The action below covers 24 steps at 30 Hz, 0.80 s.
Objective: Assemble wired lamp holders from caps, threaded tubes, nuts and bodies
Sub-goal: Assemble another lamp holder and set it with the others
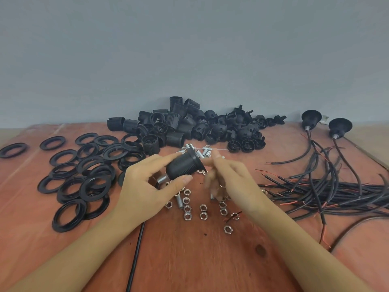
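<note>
My left hand (145,184) grips a black lamp holder (183,165) between thumb and fingers, above the table's middle. A silver threaded tube (161,179) sticks out of its lower end, and a black wire (136,249) runs down from it toward me. My right hand (227,180) is at the holder's wide rim, its fingers blurred. Whether it holds anything there I cannot tell. Loose hex nuts (203,214) and short threaded tubes (205,153) lie beneath and behind my hands.
A heap of black bodies and caps (189,127) sits at the back by the wall. Black rings (84,178) spread over the left of the wooden table (189,260). Cut wires (328,190) lie at the right, with two finished wired holders (311,119) behind them.
</note>
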Tool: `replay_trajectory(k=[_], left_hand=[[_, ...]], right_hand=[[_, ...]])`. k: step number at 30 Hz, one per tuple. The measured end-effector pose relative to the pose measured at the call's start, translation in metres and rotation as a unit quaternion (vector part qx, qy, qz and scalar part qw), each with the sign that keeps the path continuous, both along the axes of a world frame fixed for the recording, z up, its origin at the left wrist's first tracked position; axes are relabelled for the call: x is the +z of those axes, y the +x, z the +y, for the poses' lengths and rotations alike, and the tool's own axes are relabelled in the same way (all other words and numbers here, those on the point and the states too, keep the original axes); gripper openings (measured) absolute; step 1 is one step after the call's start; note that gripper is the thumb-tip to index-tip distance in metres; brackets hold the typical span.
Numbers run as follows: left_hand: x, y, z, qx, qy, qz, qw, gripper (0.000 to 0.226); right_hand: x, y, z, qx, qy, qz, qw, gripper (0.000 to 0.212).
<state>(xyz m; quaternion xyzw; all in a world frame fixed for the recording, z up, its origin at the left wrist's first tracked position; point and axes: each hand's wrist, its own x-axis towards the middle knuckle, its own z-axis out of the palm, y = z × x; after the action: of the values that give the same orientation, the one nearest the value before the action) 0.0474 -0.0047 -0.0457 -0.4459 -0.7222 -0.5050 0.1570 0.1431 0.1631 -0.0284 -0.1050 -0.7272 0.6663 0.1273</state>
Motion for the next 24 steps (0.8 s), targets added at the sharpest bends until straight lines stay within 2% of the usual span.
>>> replay_trajectory(k=[3, 6, 10, 13, 18, 20, 22, 24], left_hand=[[0.001, -0.001, -0.001, 0.007, 0.005, -0.001, 1.000, 0.043], [0.001, -0.001, -0.001, 0.014, 0.011, 0.003, 1.000, 0.042], [0.000, 0.001, -0.001, 0.009, 0.008, 0.020, 1.000, 0.045], [0.000, 0.003, 0.000, 0.018, 0.009, 0.045, 0.999, 0.046], [0.003, 0.007, 0.002, 0.006, 0.012, 0.075, 0.997, 0.052], [0.002, 0.010, 0.002, -0.016, 0.013, 0.084, 0.996, 0.052], [0.000, 0.010, 0.002, -0.032, 0.022, 0.081, 0.996, 0.043], [-0.003, 0.007, 0.000, -0.018, 0.003, 0.082, 0.997, 0.034]], right_hand=[[0.002, 0.002, 0.001, -0.055, 0.002, 0.039, 0.998, 0.063], [0.001, 0.004, 0.004, -0.065, -0.006, 0.062, 0.996, 0.064], [-0.005, 0.002, -0.008, -0.014, 0.065, 0.025, 0.997, 0.041], [-0.008, 0.000, -0.014, -0.033, 0.079, 0.041, 0.995, 0.026], [-0.002, 0.000, -0.024, -0.057, -0.090, 0.077, 0.991, 0.021], [0.004, -0.001, -0.029, -0.063, -0.181, 0.102, 0.976, 0.035], [0.015, -0.001, -0.025, -0.085, -0.255, 0.105, 0.957, 0.050], [0.030, -0.002, -0.006, -0.121, -0.285, 0.101, 0.946, 0.050]])
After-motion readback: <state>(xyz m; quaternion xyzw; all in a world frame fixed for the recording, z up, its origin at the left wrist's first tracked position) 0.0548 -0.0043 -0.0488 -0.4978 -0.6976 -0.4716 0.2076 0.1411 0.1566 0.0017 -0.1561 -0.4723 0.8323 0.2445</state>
